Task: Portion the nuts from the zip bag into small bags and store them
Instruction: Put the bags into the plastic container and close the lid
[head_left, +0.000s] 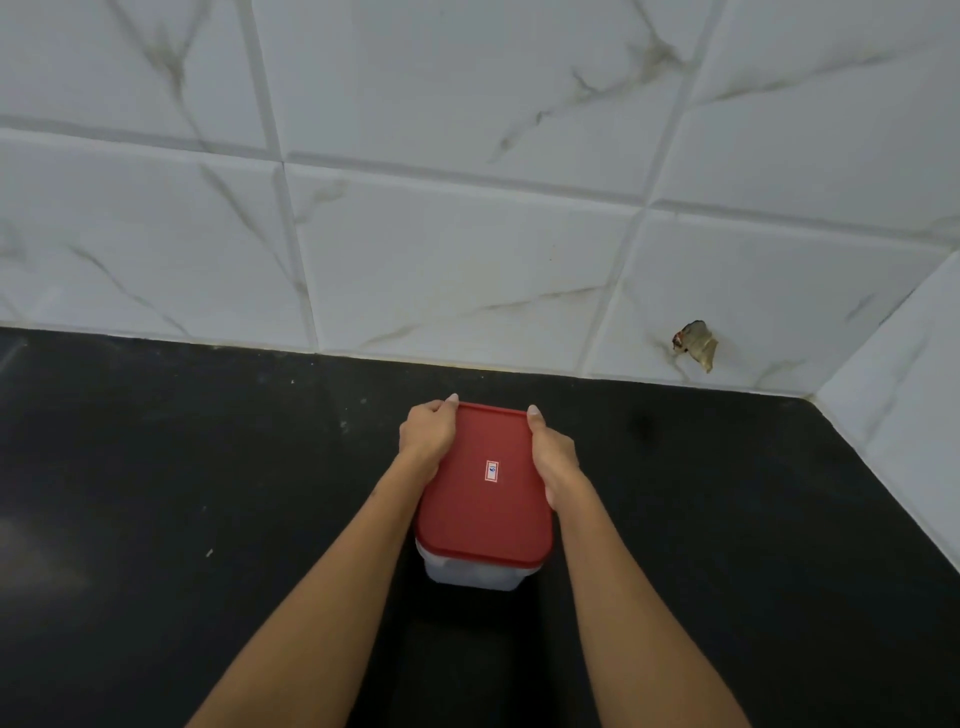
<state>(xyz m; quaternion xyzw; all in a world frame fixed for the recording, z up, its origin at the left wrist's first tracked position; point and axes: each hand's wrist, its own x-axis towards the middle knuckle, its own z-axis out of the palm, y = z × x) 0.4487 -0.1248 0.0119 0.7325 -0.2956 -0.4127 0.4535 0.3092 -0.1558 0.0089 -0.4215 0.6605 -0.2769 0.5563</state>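
Note:
A translucent plastic container (470, 574) with a red lid (485, 512) stands on the black countertop (208, 493) in the middle of the head view. A small white sticker sits on the lid. My left hand (426, 436) grips the lid's left edge near the far corner. My right hand (553, 452) grips the right edge opposite it. The lid lies flat on the container. What is inside the container is hidden. No zip bag, nuts or small bags are in view.
White marble-look wall tiles (441, 249) rise behind the countertop and turn a corner at the right. A chipped hole (696, 345) marks one tile low on the right. A few pale specks lie on the counter.

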